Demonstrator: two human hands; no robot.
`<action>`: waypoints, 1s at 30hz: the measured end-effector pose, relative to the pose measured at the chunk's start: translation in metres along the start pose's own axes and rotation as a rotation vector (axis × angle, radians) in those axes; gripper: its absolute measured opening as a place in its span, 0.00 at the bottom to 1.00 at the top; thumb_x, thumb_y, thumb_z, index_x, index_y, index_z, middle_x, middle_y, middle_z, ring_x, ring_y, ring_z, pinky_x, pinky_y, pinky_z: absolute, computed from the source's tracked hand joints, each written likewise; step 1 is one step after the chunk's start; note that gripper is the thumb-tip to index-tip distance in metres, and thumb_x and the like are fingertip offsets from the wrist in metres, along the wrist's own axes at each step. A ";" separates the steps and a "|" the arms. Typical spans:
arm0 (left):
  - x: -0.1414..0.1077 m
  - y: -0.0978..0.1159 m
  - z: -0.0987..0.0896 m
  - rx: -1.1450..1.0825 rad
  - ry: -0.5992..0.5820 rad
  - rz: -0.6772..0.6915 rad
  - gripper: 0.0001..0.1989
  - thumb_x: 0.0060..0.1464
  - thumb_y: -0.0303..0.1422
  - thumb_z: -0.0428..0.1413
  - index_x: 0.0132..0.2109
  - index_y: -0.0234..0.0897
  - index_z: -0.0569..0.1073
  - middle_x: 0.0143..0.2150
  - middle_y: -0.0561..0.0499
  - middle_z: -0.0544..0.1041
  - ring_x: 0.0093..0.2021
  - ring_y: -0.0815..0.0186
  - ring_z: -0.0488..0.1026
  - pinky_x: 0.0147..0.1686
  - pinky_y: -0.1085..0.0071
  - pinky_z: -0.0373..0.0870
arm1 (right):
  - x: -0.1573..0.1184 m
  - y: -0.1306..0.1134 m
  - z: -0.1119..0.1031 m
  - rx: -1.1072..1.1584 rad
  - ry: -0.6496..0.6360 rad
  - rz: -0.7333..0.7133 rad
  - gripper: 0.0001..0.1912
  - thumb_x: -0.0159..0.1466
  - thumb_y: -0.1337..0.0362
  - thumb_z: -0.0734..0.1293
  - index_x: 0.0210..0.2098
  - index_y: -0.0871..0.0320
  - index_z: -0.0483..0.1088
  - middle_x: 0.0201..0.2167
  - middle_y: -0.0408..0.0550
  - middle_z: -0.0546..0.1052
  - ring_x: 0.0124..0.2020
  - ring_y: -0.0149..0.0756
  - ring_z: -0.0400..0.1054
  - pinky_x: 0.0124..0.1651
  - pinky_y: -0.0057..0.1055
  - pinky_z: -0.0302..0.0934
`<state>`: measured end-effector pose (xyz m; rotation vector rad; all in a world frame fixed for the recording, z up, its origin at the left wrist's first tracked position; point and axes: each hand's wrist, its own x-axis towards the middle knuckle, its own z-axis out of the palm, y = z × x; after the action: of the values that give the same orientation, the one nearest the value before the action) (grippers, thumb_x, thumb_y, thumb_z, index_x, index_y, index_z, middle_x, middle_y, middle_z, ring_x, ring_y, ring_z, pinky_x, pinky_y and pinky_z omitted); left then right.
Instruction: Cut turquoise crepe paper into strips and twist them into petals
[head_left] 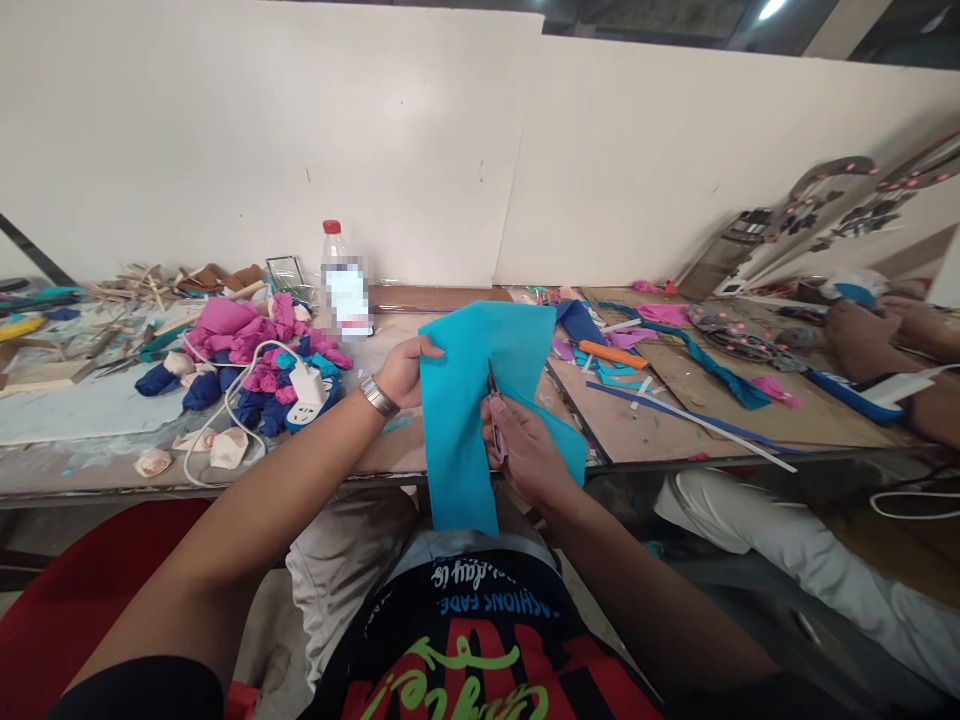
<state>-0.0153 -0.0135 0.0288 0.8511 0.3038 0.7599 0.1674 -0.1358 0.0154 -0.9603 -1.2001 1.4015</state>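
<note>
Black shirt nearest. Blue cloth held up at worktop edge: left hand pinching left side between fingers, right hand gripping scissors, blades at slit. Risk: right side drapes loose; slack could bunch, skewing cut.
</note>
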 end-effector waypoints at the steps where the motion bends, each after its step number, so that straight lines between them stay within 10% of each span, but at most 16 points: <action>1: 0.000 0.000 0.001 -0.006 0.001 0.007 0.34 0.46 0.31 0.57 0.62 0.24 0.72 0.51 0.35 0.83 0.55 0.41 0.79 0.62 0.43 0.68 | 0.000 0.000 0.000 -0.010 0.004 -0.007 0.26 0.63 0.37 0.69 0.32 0.54 0.66 0.21 0.36 0.61 0.18 0.25 0.51 0.19 0.26 0.48; 16: -0.005 0.006 0.006 -0.043 -0.030 0.021 0.34 0.45 0.35 0.57 0.60 0.27 0.73 0.51 0.36 0.83 0.53 0.40 0.79 0.60 0.40 0.67 | -0.004 0.001 -0.009 -0.149 0.057 -0.121 0.26 0.66 0.37 0.65 0.37 0.54 0.70 0.20 0.37 0.61 0.20 0.29 0.54 0.24 0.29 0.52; 30: -0.008 0.015 0.006 -0.126 0.089 0.208 0.23 0.55 0.44 0.56 0.50 0.31 0.79 0.44 0.40 0.85 0.50 0.43 0.81 0.57 0.48 0.71 | 0.000 0.020 -0.020 -0.390 0.076 -0.236 0.23 0.66 0.46 0.69 0.52 0.55 0.74 0.46 0.51 0.79 0.45 0.43 0.72 0.49 0.39 0.67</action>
<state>-0.0249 -0.0158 0.0437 0.7374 0.2460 1.0023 0.1829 -0.1317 -0.0080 -1.0853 -1.5072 0.9552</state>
